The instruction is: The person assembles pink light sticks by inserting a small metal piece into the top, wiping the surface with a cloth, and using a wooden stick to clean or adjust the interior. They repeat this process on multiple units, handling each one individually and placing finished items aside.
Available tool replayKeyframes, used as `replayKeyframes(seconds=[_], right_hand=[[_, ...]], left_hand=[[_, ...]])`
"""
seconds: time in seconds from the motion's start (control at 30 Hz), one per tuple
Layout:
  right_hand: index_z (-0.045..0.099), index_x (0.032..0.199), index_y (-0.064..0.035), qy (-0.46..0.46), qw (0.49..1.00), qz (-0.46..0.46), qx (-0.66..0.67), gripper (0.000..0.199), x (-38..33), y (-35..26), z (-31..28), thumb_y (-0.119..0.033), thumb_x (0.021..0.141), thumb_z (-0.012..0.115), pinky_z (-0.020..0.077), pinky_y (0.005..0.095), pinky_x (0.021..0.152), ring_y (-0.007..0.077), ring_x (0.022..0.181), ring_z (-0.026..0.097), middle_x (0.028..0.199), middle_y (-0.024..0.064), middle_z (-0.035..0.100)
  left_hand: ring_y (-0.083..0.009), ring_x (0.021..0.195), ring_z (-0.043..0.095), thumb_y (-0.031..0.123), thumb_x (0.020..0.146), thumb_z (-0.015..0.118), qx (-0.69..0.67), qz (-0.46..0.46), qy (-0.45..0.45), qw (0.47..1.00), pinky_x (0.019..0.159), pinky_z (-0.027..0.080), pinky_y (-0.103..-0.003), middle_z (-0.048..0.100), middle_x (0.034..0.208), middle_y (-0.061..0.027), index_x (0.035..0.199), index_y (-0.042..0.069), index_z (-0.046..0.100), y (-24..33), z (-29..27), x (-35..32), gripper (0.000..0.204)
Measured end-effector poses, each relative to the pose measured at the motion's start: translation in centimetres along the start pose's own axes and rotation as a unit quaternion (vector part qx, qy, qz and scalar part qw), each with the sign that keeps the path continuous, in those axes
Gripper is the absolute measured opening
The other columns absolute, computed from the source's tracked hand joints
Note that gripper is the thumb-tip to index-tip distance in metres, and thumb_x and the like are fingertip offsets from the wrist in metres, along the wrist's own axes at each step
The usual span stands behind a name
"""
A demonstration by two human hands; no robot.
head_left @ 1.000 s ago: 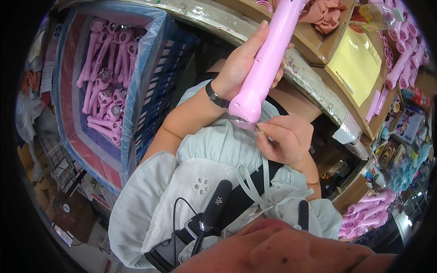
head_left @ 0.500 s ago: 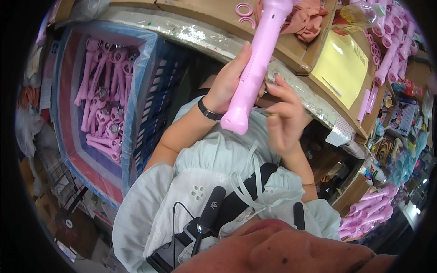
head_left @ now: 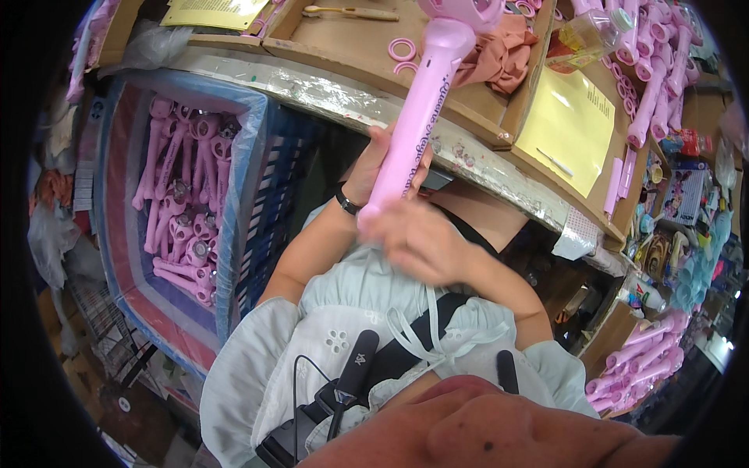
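Note:
A pink plastic toy wand (head_left: 413, 117) slants up and away from me, its wide ringed head cut off by the top of the picture. Dark lettering runs along its handle. My left hand (head_left: 373, 165) is closed round the lower part of the handle, with fingertips showing on the far side. At the handle's near end is my right hand (head_left: 417, 240), smeared by motion, so whether it touches the wand and how its fingers are set cannot be made out.
To the left stands a blue crate (head_left: 269, 140), plastic-lined, with several pink wands (head_left: 183, 179) inside. On the bench are cardboard trays, pink rings (head_left: 402, 50), a salmon cloth (head_left: 499, 58), a bottle (head_left: 589, 35), and a yellow sheet (head_left: 569, 125) with a pen (head_left: 554, 161). More wands (head_left: 636, 363) lie at right.
The wand has turned about its length, so its lettering now shows. My right hand has moved left and nearer, from beside the handle to its near end. The view has shifted slightly.

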State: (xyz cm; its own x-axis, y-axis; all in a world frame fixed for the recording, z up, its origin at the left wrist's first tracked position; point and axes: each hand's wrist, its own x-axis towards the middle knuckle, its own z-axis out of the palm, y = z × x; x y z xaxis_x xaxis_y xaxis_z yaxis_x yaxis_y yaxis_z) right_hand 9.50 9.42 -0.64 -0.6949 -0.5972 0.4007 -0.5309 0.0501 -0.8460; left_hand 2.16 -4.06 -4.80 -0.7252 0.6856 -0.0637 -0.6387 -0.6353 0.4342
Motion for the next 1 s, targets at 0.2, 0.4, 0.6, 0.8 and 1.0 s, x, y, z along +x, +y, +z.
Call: replayKeyframes(seconds=[0.2,0.4,0.6,0.8,1.0], right_hand=[[0.042,0.105,-0.0003,0.175,0.892,0.095,0.406,0.012,-1.8,-0.6,2.4,-0.008,0.096,0.042,0.0483,0.0298,0.072,0.0138,0.084,0.059,0.091,0.0114,0.060],[0.051,0.093,-0.0028,0.112,0.989,0.060,0.077,0.009,-0.2,0.4,2.0,-0.007,0.087,0.055,0.0470,0.0348,0.067,0.0261,0.075,0.059,0.083,0.0103,0.060],[0.051,0.097,-0.0019,0.073,0.984,0.109,0.120,0.010,0.0,0.2,2.5,-0.007,0.089,0.054,0.0482,0.0346,0.070,0.0254,0.075,0.060,0.085,0.0112,0.061],[0.039,0.107,-0.0025,0.234,0.913,0.067,0.328,0.015,-1.2,0.0,1.7,-0.013,0.097,0.041,0.0504,0.0307,0.067,0.0173,0.072,0.059,0.091,0.0155,0.059],[0.040,0.107,-0.0044,0.425,0.856,0.152,0.253,0.019,-2.0,0.8,-1.4,-0.021,0.099,0.041,0.0462,0.0240,0.058,0.0138,0.060,0.052,0.084,0.0150,0.058]], left_hand=[[-0.0154,0.073,0.061,0.049,0.082,0.064,0.024,-0.015,0.006,1.000,0.059,0.054,-0.026,0.058,0.091,-0.0110,0.124,0.004,0.038,0.6,-1.0,-0.1,0.067],[-0.0179,0.083,0.061,0.039,0.095,0.046,0.128,-0.001,0.055,0.990,0.079,0.052,-0.032,0.059,0.102,-0.0137,0.126,0.001,0.040,2.3,0.3,-0.9,0.050],[-0.0169,0.073,0.060,0.042,0.098,0.037,0.125,0.019,0.128,0.984,0.066,0.054,-0.028,0.059,0.107,-0.0166,0.125,0.004,0.036,1.4,1.4,-2.0,0.047],[-0.0139,0.063,0.057,0.049,0.093,0.046,0.068,-0.008,0.027,0.997,0.053,0.050,-0.025,0.056,0.086,-0.0084,0.124,0.001,0.040,1.8,0.4,-1.3,0.057],[-0.0129,0.058,0.055,0.058,0.092,0.038,-0.017,-0.060,0.026,0.998,0.047,0.047,-0.024,0.051,0.079,-0.0066,0.134,-0.004,0.030,2.2,-0.1,-1.3,0.075]])
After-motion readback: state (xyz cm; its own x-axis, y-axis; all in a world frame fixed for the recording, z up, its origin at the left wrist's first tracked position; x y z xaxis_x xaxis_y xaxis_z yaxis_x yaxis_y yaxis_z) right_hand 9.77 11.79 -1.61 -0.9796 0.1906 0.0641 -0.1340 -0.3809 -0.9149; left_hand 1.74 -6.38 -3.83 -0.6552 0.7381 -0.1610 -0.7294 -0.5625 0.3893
